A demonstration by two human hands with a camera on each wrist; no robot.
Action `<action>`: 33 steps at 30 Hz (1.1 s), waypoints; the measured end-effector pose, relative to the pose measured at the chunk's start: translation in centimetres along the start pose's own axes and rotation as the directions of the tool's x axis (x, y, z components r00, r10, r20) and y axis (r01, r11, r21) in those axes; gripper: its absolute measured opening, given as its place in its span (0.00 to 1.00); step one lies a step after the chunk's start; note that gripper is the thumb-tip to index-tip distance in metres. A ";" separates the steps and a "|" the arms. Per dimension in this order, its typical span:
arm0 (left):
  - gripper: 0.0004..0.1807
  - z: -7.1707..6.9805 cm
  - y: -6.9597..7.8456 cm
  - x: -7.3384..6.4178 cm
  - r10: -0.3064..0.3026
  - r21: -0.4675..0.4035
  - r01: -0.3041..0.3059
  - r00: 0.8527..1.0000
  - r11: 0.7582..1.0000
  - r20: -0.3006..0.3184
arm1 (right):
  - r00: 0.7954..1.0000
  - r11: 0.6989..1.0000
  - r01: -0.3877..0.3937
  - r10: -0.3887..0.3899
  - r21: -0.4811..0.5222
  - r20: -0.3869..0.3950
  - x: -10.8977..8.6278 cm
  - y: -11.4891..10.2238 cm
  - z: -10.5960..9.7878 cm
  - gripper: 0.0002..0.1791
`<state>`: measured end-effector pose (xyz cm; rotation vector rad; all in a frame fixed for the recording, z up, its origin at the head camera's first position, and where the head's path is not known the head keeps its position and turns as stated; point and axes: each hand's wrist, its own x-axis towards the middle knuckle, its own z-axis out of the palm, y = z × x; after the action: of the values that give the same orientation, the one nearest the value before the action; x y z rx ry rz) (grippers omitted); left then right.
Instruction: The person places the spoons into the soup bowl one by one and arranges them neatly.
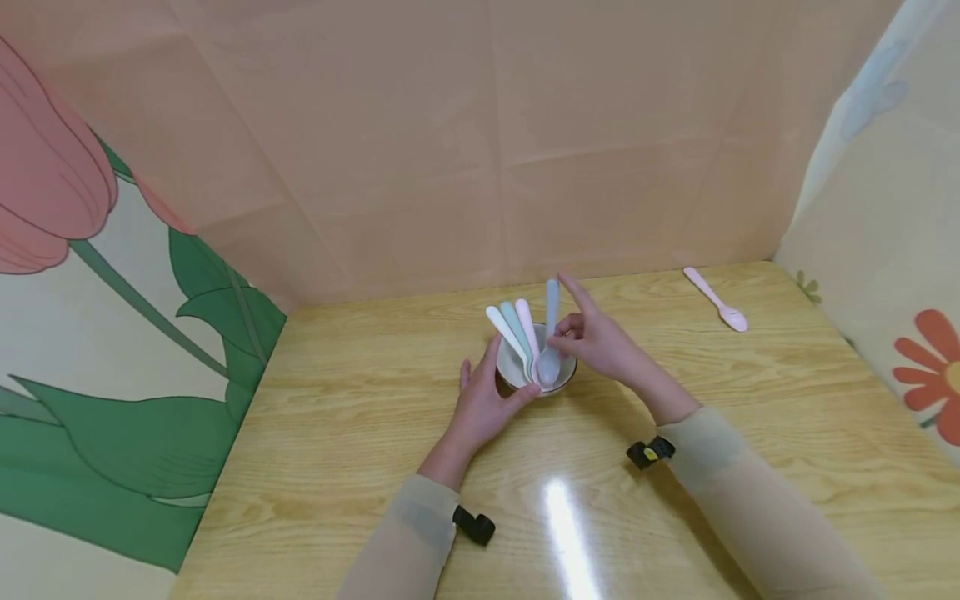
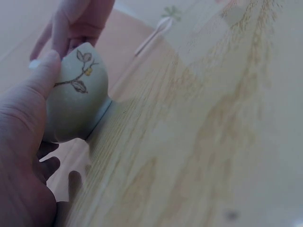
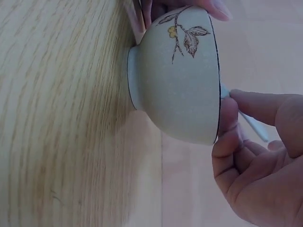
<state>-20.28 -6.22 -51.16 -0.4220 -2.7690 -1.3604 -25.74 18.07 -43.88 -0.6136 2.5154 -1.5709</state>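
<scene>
A cream bowl (image 3: 180, 90) with a dark rim and a painted leafy twig stands upright on the wooden table. My left hand (image 1: 482, 410) grips it from the left, thumb at the near rim and fingers round the side. Inside the bowl lean a white spoon (image 1: 504, 327), a pale green spoon (image 1: 514, 320) and a pink spoon (image 1: 525, 317), handles up and tilted left. My right hand (image 1: 603, 340) pinches a light blue spoon (image 1: 552, 302) low on its handle, index finger pointing away, the spoon's head down in the bowl.
Another pink spoon (image 1: 712, 297) lies on the table (image 1: 337, 417) towards the back right. A plain peach cloth (image 1: 420, 167) stands behind the table, with flower-printed panels (image 1: 187, 417) at both sides.
</scene>
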 end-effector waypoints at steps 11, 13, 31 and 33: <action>0.59 -0.1 0.2 -0.1 -0.001 -0.002 0.001 1.000 1.000 0.002 | 0.999 0.996 -0.034 0.035 -0.084 0.011 0.0 -0.3 0.8 0.59; 0.59 -0.1 0.2 -0.1 -0.002 0.001 0.002 1.000 1.000 0.004 | 0.999 0.994 -0.042 0.043 -0.096 0.012 0.1 -0.2 0.9 0.58; 0.59 -0.1 0.0 0.0 0.008 0.001 -0.008 1.000 1.000 0.002 | 0.994 0.976 -0.113 0.112 -0.184 -0.016 0.5 -0.3 1.5 0.57; 0.59 -0.1 0.0 0.0 0.007 0.003 -0.007 1.000 1.000 0.003 | 0.992 0.975 -0.125 0.124 -0.183 -0.021 0.6 -0.3 1.6 0.56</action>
<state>-20.29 -6.29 -51.11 -0.4330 -2.7692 -1.3552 -25.70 16.39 -44.25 -0.4582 2.6687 -1.3128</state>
